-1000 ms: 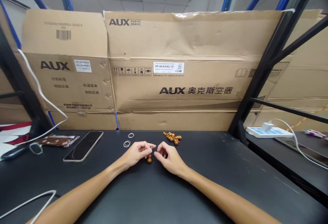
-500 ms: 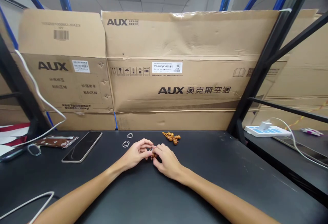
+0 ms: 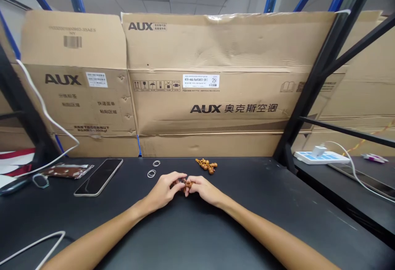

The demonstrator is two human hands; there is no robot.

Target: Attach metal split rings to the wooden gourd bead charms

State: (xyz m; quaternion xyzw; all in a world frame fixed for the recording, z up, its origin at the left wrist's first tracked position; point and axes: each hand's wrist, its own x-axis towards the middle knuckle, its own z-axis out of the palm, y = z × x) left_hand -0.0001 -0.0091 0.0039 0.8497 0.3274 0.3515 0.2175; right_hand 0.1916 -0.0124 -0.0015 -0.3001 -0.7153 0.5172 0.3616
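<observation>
Near the middle of the worktop [image 3: 247, 208], a little back from its far edge, we find both hands meeting over a small gourd-shaped wooden bead [image 3: 187, 184]. The left hand [image 3: 162, 190] and the right hand [image 3: 205, 190] come together fingertip to fingertip. Each grip is nearly closed, a tight pinch on the bead, though the fingers hide how much of it each hand has.

We judge the bead light, hard and stiff, and its polished surface may prove a little slippery. Its narrow waist looks like the surest place to take hold.

Just beyond the hands, near the far edge, lies a cluster of gourd beads [image 3: 205, 165]. To its left are two small metal rings [image 3: 154, 168], lying flat and slightly apart. Further left we see a smartphone [image 3: 98, 177] and a brown packet [image 3: 68, 171]. AUX cardboard cartons [image 3: 200, 105] stand along the far edge, and a white power strip [image 3: 321, 157] sits on a separate surface off to the right.
</observation>
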